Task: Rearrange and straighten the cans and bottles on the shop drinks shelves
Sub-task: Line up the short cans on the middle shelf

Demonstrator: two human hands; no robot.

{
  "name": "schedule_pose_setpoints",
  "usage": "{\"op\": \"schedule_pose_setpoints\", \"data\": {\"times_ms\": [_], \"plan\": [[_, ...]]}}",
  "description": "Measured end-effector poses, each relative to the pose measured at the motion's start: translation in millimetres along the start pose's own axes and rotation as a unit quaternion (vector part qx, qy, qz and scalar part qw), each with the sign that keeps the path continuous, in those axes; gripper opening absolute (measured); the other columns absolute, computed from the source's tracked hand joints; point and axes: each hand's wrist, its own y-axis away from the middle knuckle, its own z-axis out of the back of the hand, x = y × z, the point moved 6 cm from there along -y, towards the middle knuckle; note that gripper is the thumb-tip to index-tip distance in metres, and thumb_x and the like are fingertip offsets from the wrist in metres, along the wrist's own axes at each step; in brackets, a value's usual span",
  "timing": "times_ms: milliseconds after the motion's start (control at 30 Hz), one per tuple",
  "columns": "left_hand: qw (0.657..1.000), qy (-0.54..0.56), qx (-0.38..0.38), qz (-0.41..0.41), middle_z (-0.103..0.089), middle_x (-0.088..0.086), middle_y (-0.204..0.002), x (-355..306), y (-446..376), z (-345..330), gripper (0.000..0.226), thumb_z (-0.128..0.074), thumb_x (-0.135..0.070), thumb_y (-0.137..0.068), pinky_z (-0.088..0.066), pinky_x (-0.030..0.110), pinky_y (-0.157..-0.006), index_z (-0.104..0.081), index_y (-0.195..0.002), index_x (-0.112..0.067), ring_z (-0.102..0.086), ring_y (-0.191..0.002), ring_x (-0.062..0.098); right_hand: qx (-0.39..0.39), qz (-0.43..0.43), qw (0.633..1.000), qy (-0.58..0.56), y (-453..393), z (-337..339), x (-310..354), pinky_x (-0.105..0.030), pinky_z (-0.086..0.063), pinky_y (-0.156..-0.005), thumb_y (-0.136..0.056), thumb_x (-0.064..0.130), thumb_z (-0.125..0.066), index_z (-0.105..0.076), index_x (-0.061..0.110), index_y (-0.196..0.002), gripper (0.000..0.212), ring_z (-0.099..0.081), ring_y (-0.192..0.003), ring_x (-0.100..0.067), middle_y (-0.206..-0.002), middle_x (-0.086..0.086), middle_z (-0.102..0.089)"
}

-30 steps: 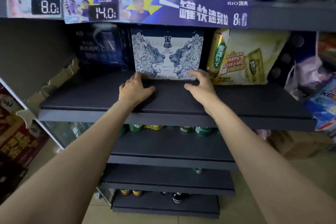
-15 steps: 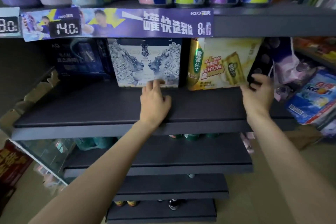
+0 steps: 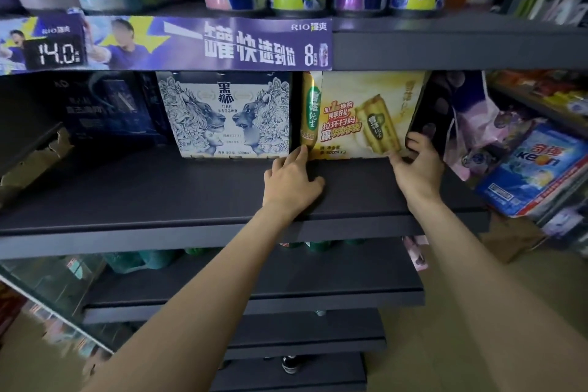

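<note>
Bracketing yellow beer pack, left hand, right hand, dark shelf

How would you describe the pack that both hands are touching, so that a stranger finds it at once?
Look at the dark shelf under the purple banner. Three packs stand at its back; take the rightmost one, the yellow pack, with the left hand and right hand at its bottom corners. Its neighbours are white with lions and dark blue; only this one is golden.

The lion pack is white with blue drawings; the beer pack yellow-gold; the shelf dark grey.
</note>
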Motion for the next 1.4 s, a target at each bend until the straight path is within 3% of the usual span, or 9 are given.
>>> {"op": "schedule_pose_setpoints", "data": {"times_ms": [200,300,400,533,667,800,967,1133,1400], "plan": [[1.000,-0.003,0.004,0.011,-0.025,0.003,-0.153,0,1,0,0.068,-0.050,-0.030,-0.090,-0.023,0.042,-0.108,-0.018,-0.148,-0.016,-0.023,-0.137,0.029,0.014,0.025,0.999,0.016,4,-1,5,-0.041,-0.042,-0.102,-0.085,0.013,-0.065,-0.049,0.011,-0.129,0.047,-0.053,-0.117,-0.027,-0.128,-0.009,-0.056],[0.985,0.107,-0.134,-0.036,-0.047,0.013,-0.132,2,31,22,0.051,-0.048,-0.015,-0.084,-0.034,0.039,-0.097,-0.043,-0.135,-0.010,-0.042,-0.119,0.032,0.012,0.062,0.998,0.003,29,9,16,-0.041,-0.042,-0.102,-0.084,0.015,-0.065,-0.046,0.009,-0.131,0.050,-0.050,-0.120,-0.025,-0.130,-0.009,-0.052],[0.946,0.140,-0.263,-0.129,-0.054,0.008,-0.107,18,100,27,0.035,-0.040,-0.007,-0.077,-0.037,0.033,-0.084,-0.056,-0.109,-0.010,-0.047,-0.097,0.023,-0.037,0.135,0.989,-0.049,94,27,21,-0.026,-0.044,-0.094,-0.085,0.008,-0.062,-0.051,0.004,-0.123,0.039,-0.052,-0.111,-0.016,-0.120,-0.007,-0.053],[0.973,0.071,-0.174,-0.136,-0.045,-0.005,-0.104,70,159,-33,0.029,-0.038,-0.013,-0.077,-0.035,0.032,-0.078,-0.048,-0.102,-0.021,-0.044,-0.091,0.016,-0.051,0.205,0.976,-0.048,168,24,-5,-0.011,-0.038,-0.088,-0.082,-0.003,-0.060,-0.054,-0.004,-0.107,0.025,-0.046,-0.097,-0.005,-0.105,-0.014,-0.054],[0.992,0.051,-0.103,-0.046,-0.052,0.009,-0.105,114,152,-68,0.032,-0.041,-0.014,-0.080,-0.042,0.041,-0.079,-0.055,-0.109,-0.009,-0.045,-0.094,0.021,-0.015,0.175,0.983,-0.060,185,-7,-39,-0.018,-0.043,-0.084,-0.081,0.001,-0.061,-0.052,-0.003,-0.109,0.030,-0.051,-0.093,-0.015,-0.106,-0.016,-0.052],[0.995,0.047,-0.081,-0.023,-0.050,0.013,-0.112,136,120,-98,0.038,-0.055,-0.014,-0.085,-0.041,0.042,-0.087,-0.049,-0.122,-0.004,-0.048,-0.102,0.031,0.066,0.132,0.989,-0.025,192,-58,-84,-0.023,-0.043,-0.089,-0.079,0.004,-0.069,-0.046,0.000,-0.122,0.048,-0.048,-0.102,-0.012,-0.114,-0.014,-0.048],[0.985,0.132,-0.110,0.006,-0.045,0.011,-0.125,150,71,-139,0.059,-0.066,-0.024,-0.083,-0.038,0.032,-0.094,-0.037,-0.131,-0.005,-0.040,-0.119,0.025,0.129,0.109,0.986,0.003,169,-119,-114,-0.032,-0.040,-0.102,-0.078,0.015,-0.074,-0.037,-0.001,-0.134,0.070,-0.046,-0.122,-0.023,-0.132,-0.015,-0.046],[0.977,0.154,-0.149,0.001,-0.043,0.010,-0.133,154,39,-168,0.069,-0.069,-0.033,-0.081,-0.036,0.028,-0.095,-0.034,-0.133,-0.004,-0.040,-0.125,0.023,0.105,0.110,0.988,0.036,147,-151,-127,-0.033,-0.038,-0.102,-0.080,0.022,-0.072,-0.029,0.004,-0.140,0.076,-0.043,-0.128,-0.025,-0.140,-0.012,-0.042],[0.961,0.140,-0.236,-0.030,-0.046,0.007,-0.123,164,17,-179,0.063,-0.070,-0.044,-0.077,-0.041,0.025,-0.089,-0.051,-0.123,-0.007,-0.048,-0.114,0.021,0.088,0.124,0.987,0.052,126,-176,-141,-0.035,-0.038,-0.101,-0.078,0.031,-0.073,-0.021,0.004,-0.144,0.088,-0.042,-0.129,-0.027,-0.141,-0.011,-0.042]]}}
